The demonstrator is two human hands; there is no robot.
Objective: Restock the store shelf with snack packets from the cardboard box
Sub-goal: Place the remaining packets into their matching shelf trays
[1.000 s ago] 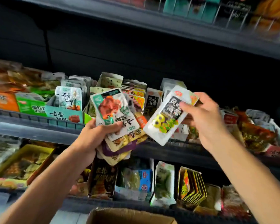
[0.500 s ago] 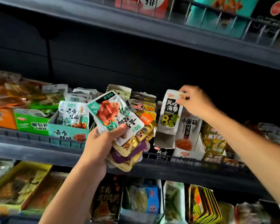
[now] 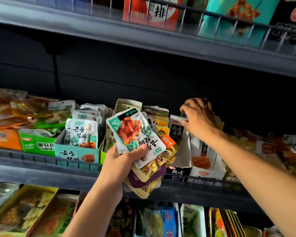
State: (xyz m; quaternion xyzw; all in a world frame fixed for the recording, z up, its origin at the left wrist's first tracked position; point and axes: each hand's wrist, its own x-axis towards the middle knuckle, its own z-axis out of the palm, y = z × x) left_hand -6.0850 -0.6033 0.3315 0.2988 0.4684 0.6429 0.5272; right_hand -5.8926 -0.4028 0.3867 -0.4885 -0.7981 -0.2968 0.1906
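Right hand (image 3: 197, 119) pinches packet (image 3: 177, 130) into its tray: seat upright, then release. Left hand (image 3: 122, 161) grips fanned stack (image 3: 143, 151).

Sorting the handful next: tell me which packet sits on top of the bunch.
The white and teal packet with the red meat picture, under the left hand's thumb; gold and purple ones lie beneath.

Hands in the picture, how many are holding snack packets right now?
2. The left hand grips a fanned stack of packets in front of the middle shelf; the right hand pinches a white packet standing in its display box. Its grip is partly hidden.
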